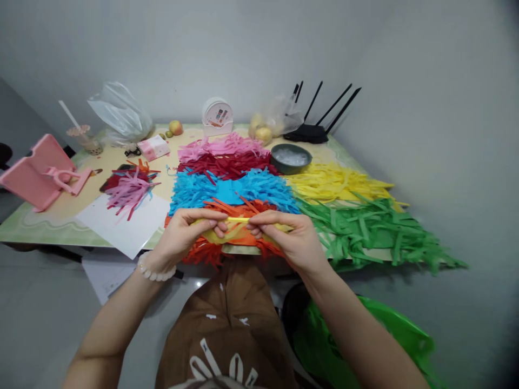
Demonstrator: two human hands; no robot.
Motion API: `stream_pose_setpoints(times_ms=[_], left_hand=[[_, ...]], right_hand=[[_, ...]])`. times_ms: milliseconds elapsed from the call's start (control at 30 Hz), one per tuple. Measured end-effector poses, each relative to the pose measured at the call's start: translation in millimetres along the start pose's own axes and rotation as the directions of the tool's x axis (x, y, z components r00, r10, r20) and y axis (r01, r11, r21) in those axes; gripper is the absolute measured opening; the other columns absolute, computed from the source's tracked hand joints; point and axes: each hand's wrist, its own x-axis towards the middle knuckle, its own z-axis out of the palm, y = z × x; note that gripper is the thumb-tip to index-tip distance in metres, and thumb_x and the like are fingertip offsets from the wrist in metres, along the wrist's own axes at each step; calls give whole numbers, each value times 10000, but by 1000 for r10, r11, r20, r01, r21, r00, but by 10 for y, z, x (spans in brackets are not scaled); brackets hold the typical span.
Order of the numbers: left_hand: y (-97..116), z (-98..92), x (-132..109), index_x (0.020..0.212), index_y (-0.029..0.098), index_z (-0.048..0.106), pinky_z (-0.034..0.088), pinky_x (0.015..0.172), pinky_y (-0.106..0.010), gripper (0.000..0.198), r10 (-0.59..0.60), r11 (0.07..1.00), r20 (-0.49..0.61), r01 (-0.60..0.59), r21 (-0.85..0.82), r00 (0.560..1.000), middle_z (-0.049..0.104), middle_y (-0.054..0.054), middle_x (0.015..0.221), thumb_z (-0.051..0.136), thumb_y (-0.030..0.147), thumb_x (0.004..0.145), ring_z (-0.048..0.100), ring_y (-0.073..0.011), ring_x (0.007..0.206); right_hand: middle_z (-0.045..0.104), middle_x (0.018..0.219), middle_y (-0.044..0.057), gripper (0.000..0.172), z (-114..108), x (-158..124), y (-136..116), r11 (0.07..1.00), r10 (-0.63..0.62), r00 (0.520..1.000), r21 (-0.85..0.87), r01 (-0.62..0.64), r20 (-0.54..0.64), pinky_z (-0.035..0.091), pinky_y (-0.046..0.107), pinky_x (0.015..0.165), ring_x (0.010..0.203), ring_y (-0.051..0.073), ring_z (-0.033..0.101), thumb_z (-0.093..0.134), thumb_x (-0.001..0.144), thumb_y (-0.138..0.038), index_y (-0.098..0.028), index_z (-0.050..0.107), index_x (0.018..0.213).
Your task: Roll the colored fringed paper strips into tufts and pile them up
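Note:
My left hand (187, 233) and my right hand (288, 237) are both closed in a pinch on the two ends of a thin yellow paper strip (238, 219), held level above the table's near edge. More yellow paper (227, 233) droops under my fingers. Beneath them lies a pile of orange paper strips (227, 208), with blue strips (231, 189) just behind it.
Piles of cut strips cover the table: pink (223, 146), dark red (227, 165), yellow (336, 181), green (365, 227), and a mixed bunch (130, 186) on white paper (125, 221). A grey bowl (290, 158), a router (308, 132), plastic bags, fruit and a pink stand (42, 170) sit around. A green bin (365, 335) stands below right.

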Motion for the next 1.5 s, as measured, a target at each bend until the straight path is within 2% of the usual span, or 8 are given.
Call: stream_pose_setpoints(times_ms=[267, 367, 533, 833, 1033, 1133, 1300, 1500], left_hand=[[-28, -47, -36, 797, 198, 804, 549, 714, -239, 210, 194, 954, 8, -190, 233, 981, 741, -31, 717, 627, 84, 799, 692, -141, 725], [98, -81, -75, 808, 182, 787, 549, 772, -281, 207, 201, 856, 103, -226, 466, 974, 767, -61, 832, 601, 93, 809, 710, -180, 810], [355, -66, -70, 980, 180, 741, 477, 1005, -344, 164, 179, 655, 245, -301, 693, 953, 726, -96, 1193, 615, 208, 879, 662, -237, 1125], [347, -17, 2, 867, 167, 712, 510, 765, -248, 134, 117, 450, 377, -388, 804, 919, 760, -36, 861, 604, 224, 921, 691, -152, 806], [192, -108, -10, 941, 188, 661, 398, 1047, -475, 129, 377, -245, 578, -524, 816, 724, 746, -25, 834, 536, 160, 952, 671, -172, 831], [152, -123, -23, 993, 195, 650, 380, 1077, -484, 105, 448, -401, 693, -566, 720, 565, 772, -7, 867, 578, 146, 935, 691, -171, 879], [100, -171, -35, 1019, 215, 659, 386, 1077, -472, 131, 515, -464, 720, -554, 691, 466, 790, -5, 965, 560, 165, 950, 714, -172, 930], [-78, -181, -25, 1004, 231, 661, 394, 1049, -458, 145, 660, -217, 469, -448, 867, 587, 787, 1, 862, 572, 150, 922, 720, -175, 878]], right_hand=[[772, 742, 32, 115, 30, 71, 19, 1000, 22, 1000, 17, -22, -2, 602, 245, 603, 633, 149, 720, 696, 788, -184, -219, 805, 795], [780, 770, 39, 188, 45, 58, -24, 975, -115, 993, -189, 118, 27, 602, 252, 627, 662, 155, 730, 625, 799, -125, -205, 794, 792], [787, 836, 39, 262, 57, 46, -155, 719, -420, 869, -489, 494, 260, 602, 255, 750, 797, 159, 748, 563, 820, -53, -204, 773, 863], [776, 899, 79, 241, 49, 23, -192, 516, -455, 753, -548, 658, 475, 592, 250, 776, 844, 156, 732, 531, 898, -62, -164, 739, 966], [746, 1157, 71, 257, -14, 185, -273, 744, -119, 918, -578, 335, 379, 519, 360, 977, 1113, 223, 678, 546, 934, -240, -213, 731, 1111], [774, 1036, 66, 280, 59, 305, -222, 872, 139, 909, -483, 75, 392, 532, 367, 891, 993, 248, 704, 567, 934, -386, -194, 758, 1006], [702, 663, 29, 393, 279, 300, 34, 938, 335, 828, -70, -341, 449, 501, 273, 652, 625, 147, 634, 698, 816, -543, -162, 672, 722], [694, 620, -6, 315, 438, 201, 117, 939, 288, 908, 96, -330, 304, 461, 237, 560, 543, 116, 599, 750, 788, -485, -178, 695, 836]])
